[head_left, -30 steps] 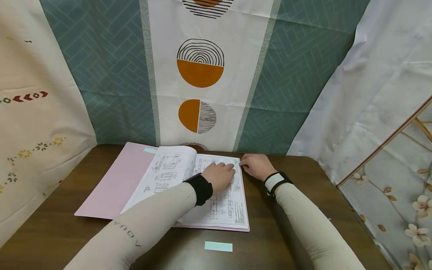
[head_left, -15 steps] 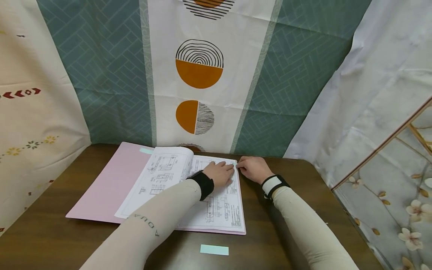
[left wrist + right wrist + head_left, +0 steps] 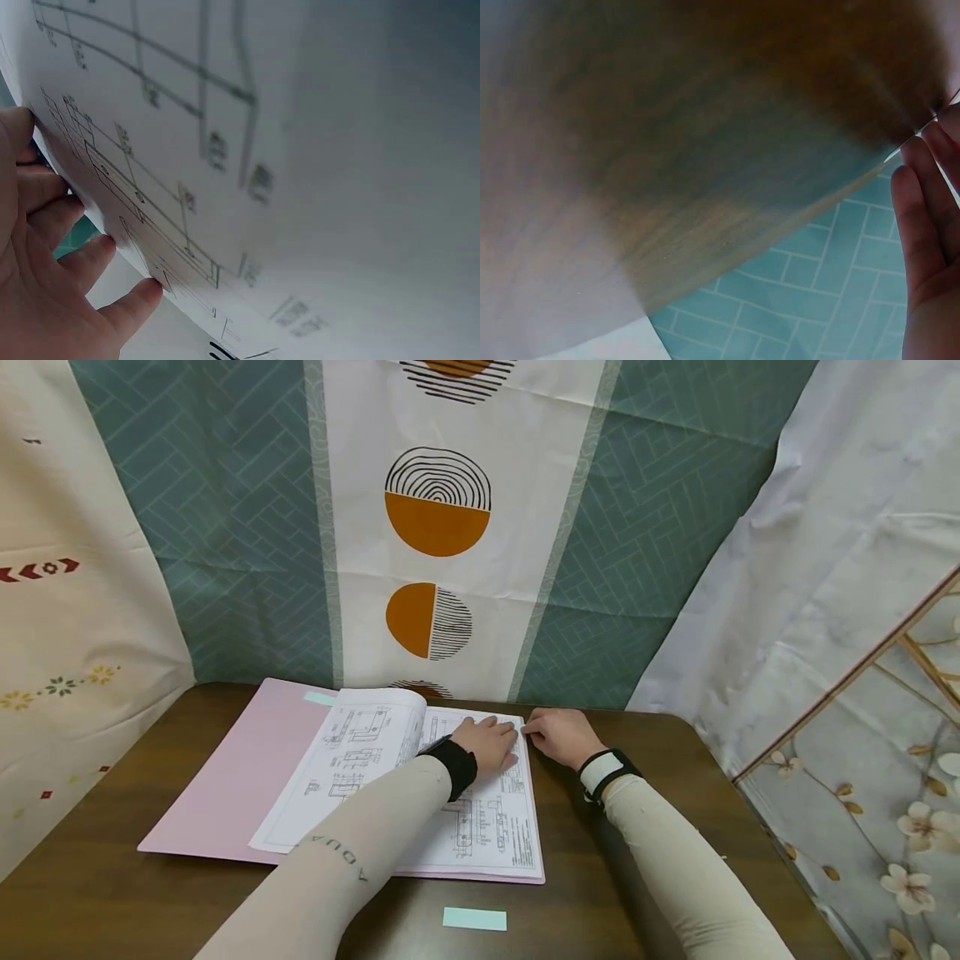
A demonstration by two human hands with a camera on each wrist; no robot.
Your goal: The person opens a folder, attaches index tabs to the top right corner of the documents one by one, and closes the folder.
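Observation:
A pink folder point(image 3: 217, 793) lies open on the table, holding sheets of technical drawings. My left hand point(image 3: 487, 745) rests on the upper part of the right-hand page point(image 3: 517, 839), and in the left wrist view its spread fingers point(image 3: 135, 307) touch the paper. At that page's top right corner is a small pale green sticky note point(image 3: 517, 724), mostly covered by the hands. My right hand point(image 3: 562, 737) pinches at the note by the page edge with thumb and fingertips; the exact grip is small in the head view. Its fingers point(image 3: 922, 225) reach the paper's edge in the right wrist view.
Another pale green sticky strip point(image 3: 475, 918) lies on the dark wooden table point(image 3: 600, 893) near the front. A third strip point(image 3: 319, 698) sits at the top of the folder's left cover. The turned sheet point(image 3: 352, 752) curves up at the fold. Patterned curtains point(image 3: 438, 527) hang behind.
The head view has shifted slightly, so folder and table appear a little further left. Both hands stay at the page's top right corner, with little visible movement against the paper.

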